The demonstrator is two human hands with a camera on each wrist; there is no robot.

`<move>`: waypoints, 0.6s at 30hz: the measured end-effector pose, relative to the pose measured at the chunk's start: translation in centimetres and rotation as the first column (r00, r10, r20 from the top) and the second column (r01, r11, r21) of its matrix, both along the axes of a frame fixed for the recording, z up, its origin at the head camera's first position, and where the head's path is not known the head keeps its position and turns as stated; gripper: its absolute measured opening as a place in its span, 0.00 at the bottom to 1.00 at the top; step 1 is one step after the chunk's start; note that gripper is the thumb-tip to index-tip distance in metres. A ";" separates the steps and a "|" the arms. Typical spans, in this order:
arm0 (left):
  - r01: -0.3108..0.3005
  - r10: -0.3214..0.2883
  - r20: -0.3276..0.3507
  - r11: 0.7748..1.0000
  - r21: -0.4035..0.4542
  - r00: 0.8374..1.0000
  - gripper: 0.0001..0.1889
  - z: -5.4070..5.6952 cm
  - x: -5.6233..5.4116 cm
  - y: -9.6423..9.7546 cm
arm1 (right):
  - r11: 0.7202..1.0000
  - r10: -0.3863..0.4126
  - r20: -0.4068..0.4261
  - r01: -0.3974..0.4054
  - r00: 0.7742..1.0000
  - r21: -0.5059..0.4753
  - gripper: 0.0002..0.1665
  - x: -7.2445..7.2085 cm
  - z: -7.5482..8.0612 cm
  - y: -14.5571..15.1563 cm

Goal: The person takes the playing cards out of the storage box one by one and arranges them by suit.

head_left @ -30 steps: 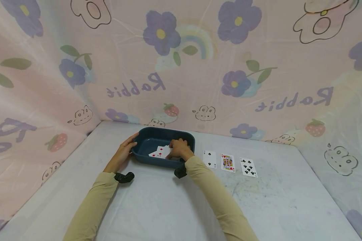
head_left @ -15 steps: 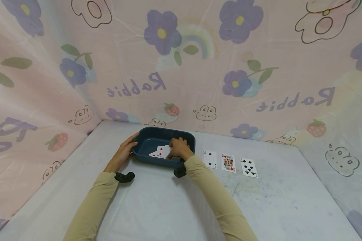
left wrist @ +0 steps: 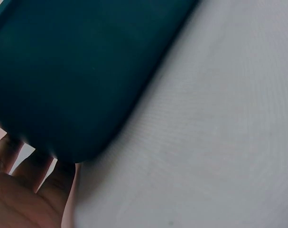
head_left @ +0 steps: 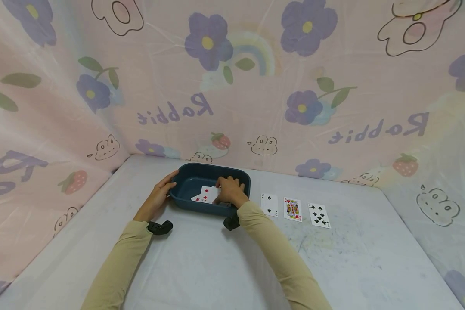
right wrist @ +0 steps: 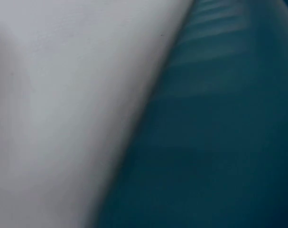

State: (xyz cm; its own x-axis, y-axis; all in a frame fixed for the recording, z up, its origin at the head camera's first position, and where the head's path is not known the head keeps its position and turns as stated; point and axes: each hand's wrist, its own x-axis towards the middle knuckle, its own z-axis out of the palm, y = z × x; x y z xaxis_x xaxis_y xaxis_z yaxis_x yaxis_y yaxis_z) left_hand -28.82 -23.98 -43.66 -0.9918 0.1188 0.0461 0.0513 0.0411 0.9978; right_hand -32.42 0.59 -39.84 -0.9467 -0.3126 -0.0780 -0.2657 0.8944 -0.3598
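Note:
A dark blue-green rectangular basin [head_left: 201, 209] sits toward the back of the table. My left hand [head_left: 158, 197] rests against its left end, the fingers fairly straight along the outer wall; the left wrist view shows several fingers [left wrist: 53, 185] touching that wall. Inside the basin, my right hand [head_left: 229, 191] bends over several playing cards [head_left: 206, 196], the thumb and fingers curled at their right side. Red diamonds show on the cards; the rest lies under the hand. In the right wrist view only the basin's wall [right wrist: 191, 142] and the tabletop appear, not the fingers.
To the basin's right, a two of spades [head_left: 269, 205], a king of hearts [head_left: 292, 209] and a club card [head_left: 319, 215] lie face up in a row on the white table [head_left: 193, 262]. A printed curtain [head_left: 248, 99] hangs behind and at the sides.
The diamond cards under my right hand have shifted slightly against each other, with a top card turned a little. My left hand, the basin and the row of cards stay put.

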 end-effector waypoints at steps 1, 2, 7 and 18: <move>0.000 0.000 -0.002 1.000 -0.001 1.000 0.26 -0.1 0.0 0.0 | 1.000 0.004 -0.008 -0.004 1.000 0.007 0.34 0.1 0.1 0.0; -0.001 0.001 -0.004 1.000 0.000 1.000 0.26 -0.1 -0.1 0.0 | 1.000 0.008 -0.017 -0.008 1.000 0.011 0.34 0.1 0.2 0.0; -0.003 0.003 -0.005 1.000 -0.002 1.000 0.26 -0.1 -0.1 0.0 | 1.000 0.017 -0.065 -0.017 0.998 0.008 0.29 0.3 0.5 -0.1; 0.002 -0.002 -0.011 1.000 -0.001 1.000 0.26 -0.2 -0.2 -0.1 | 1.000 -0.007 -0.149 0.003 0.989 -0.029 0.14 0.1 0.4 -0.3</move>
State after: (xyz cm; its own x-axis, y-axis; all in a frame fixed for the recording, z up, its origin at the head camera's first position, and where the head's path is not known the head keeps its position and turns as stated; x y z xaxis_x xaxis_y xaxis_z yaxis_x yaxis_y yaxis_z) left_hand -29.00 -24.07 -43.82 -0.9911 0.1204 0.0567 0.0621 0.0420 0.9972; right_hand -32.33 0.31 -39.44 -0.9487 -0.3078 0.0727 -0.3136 0.8859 -0.3418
